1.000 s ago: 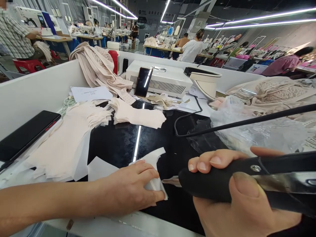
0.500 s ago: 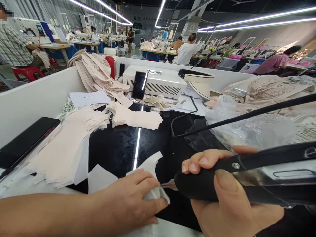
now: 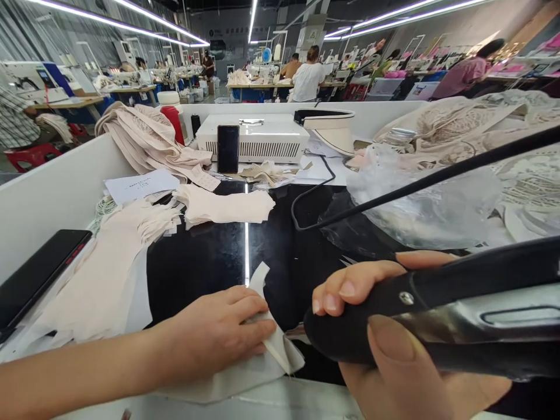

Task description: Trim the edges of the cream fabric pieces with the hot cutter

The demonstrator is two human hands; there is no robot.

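Observation:
My left hand [image 3: 223,335] is pressed over a white fabric piece [image 3: 262,361] near the front edge, its fingers close together on the folded strip. Part of the piece lies under the palm and is hidden. My right hand [image 3: 385,332] is wrapped round a thick black hand-held tool [image 3: 441,315] with a silver metal panel and a screw. A thin tip [image 3: 298,332] shows past the tool's rounded end, close to the fabric's right edge. What the tip is exactly I cannot tell.
A stack of pale pink fabric pieces [image 3: 98,262] lies at left beside a black phone [image 3: 39,274]; a smaller stack [image 3: 227,206] lies farther back. A black cord [image 3: 394,189] crosses at right above a clear plastic bag [image 3: 420,204]. Behind stands a white vented box [image 3: 262,140].
The view has turned slightly right. My left hand has shifted left on the fabric and lies flatter, and the piece now spreads out below it. My right hand still grips the tool.

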